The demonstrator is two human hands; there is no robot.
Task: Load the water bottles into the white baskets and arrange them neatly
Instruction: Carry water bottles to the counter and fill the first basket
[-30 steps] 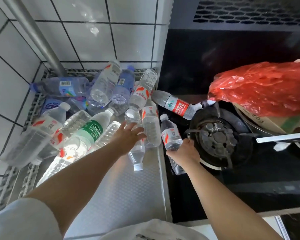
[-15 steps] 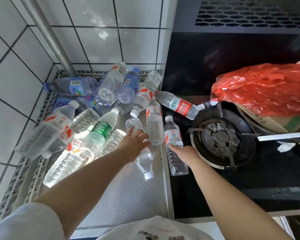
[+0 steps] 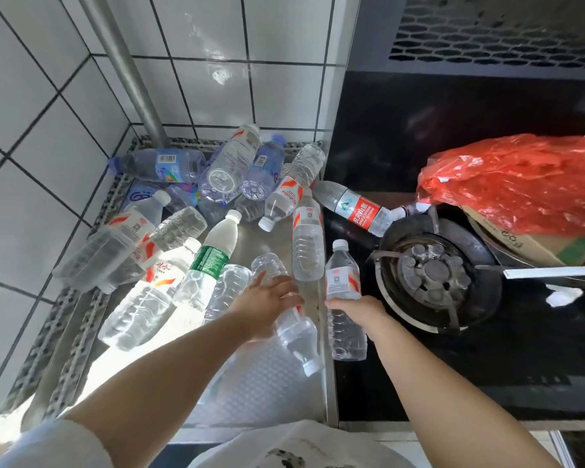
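Left hand (image 3: 267,304) curls over one bottle (image 3: 294,327), right hand (image 3: 358,312) wraps another bottle (image 3: 343,292); firm mid-body grips should lift cleanly.

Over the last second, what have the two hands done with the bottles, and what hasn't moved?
The left hand slid down the clear bottle lying cap-toward-the-camera and now grips its middle. The right hand kept its hold on the small red-label bottle, drawing it slightly nearer. The bottle pile, burner and red bag stayed put.
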